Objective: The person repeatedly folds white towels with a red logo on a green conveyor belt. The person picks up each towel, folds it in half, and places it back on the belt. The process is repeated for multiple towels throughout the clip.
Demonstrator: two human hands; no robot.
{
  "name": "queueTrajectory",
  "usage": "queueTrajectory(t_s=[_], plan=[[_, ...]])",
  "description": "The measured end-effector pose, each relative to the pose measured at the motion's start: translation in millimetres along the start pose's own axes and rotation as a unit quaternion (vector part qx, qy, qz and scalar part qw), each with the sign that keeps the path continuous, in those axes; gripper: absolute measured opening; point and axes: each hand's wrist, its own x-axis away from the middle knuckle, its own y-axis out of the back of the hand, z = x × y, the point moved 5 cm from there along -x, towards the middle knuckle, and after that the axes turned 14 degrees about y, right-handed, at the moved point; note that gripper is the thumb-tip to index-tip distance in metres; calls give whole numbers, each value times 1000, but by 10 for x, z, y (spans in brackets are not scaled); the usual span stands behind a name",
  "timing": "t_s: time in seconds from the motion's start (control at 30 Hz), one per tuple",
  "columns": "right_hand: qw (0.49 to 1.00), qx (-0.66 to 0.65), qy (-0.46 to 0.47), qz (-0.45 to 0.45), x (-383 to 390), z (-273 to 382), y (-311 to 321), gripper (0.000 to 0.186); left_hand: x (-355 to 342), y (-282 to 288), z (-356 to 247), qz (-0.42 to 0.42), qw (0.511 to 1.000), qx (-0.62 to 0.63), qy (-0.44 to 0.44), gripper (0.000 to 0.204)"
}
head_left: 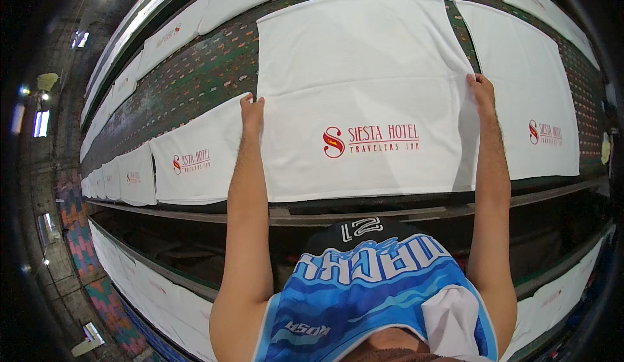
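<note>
Here's the long dark table (214, 72), speckled with small pale and reddish marks, sweeping right across the frame! Centre stage on it, upper middle, the big white cloth (364, 50), flat for the most part, with a faint crease running across between the two hands and a shadowed fold down its right side. Below, bottom centre, the blue sleeveless top (377, 290). Over at the right, a neighbouring white sheet (526, 56); at centre left, a smaller white panel (195, 183) beside the left forearm. White fabric (448, 316) bunches at the lower right of the top. Now the hands: the left hand (252, 111), fingers curled nearly closed, pinches the cloth's left edge; the right hand (481, 94), just as tightly bent, nips its right edge. Smallest of all, the red emblem (333, 142), lower middle of the cloth!
</note>
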Motion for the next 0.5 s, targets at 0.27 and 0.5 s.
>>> queueTrajectory(t_s=[0.27, 0.5], plan=[[960, -258, 65, -86, 332, 298, 696, 31, 621, 504, -520, 136, 898, 411, -81, 31], [863, -422, 266, -83, 1137, 795, 1613, 39, 1546, 1687, -488, 139, 830, 497, -211, 29]])
